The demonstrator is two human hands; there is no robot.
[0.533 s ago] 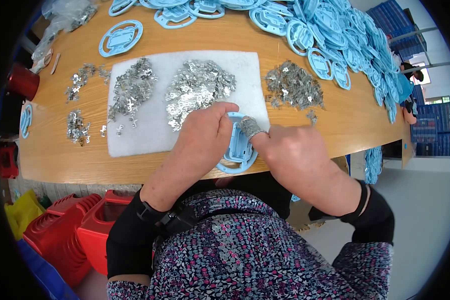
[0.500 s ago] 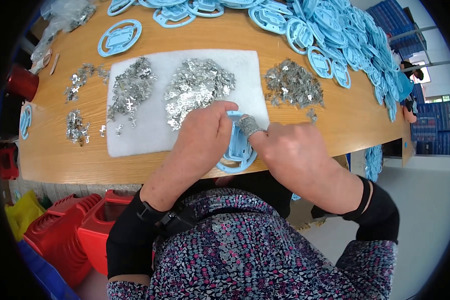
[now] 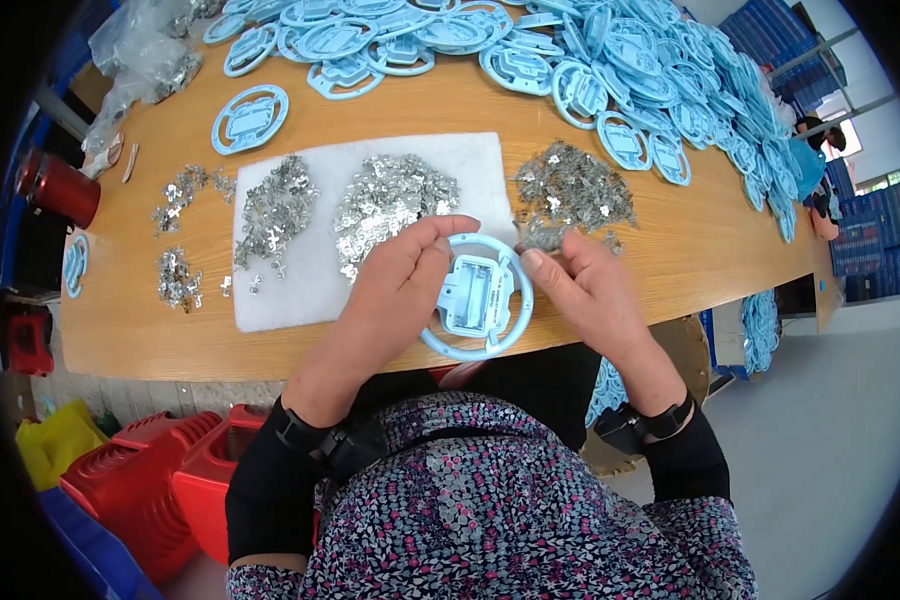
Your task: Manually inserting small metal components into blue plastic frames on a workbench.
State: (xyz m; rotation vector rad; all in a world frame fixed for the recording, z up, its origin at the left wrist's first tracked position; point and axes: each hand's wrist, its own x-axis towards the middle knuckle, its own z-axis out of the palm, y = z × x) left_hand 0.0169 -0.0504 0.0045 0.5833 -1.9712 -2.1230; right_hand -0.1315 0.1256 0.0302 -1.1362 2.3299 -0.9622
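Pale-blue plastic is showing between both hands: the left hand (image 3: 395, 280) is gripping a wheel-shaped part (image 3: 478, 298) by its rim at nine o'clock, while the right hand (image 3: 595, 290) is sitting half-curled at two o'clock, whether pinching I cannot tell. Silvery clips (image 3: 395, 200) are lying on a white pad (image 3: 481, 180) toward eleven; the wooden surface (image 3: 170, 345) is carrying a blue heap (image 3: 660, 60) toward one; red stools (image 3: 135, 480) are standing at eight.

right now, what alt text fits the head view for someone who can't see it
A left hand holds a light-blue plastic wheel by a table's near edge, with the right hand at its right rim. Beyond, small metal pieces lie in piles on and beside a white pad; similar wheels heap up farther back.
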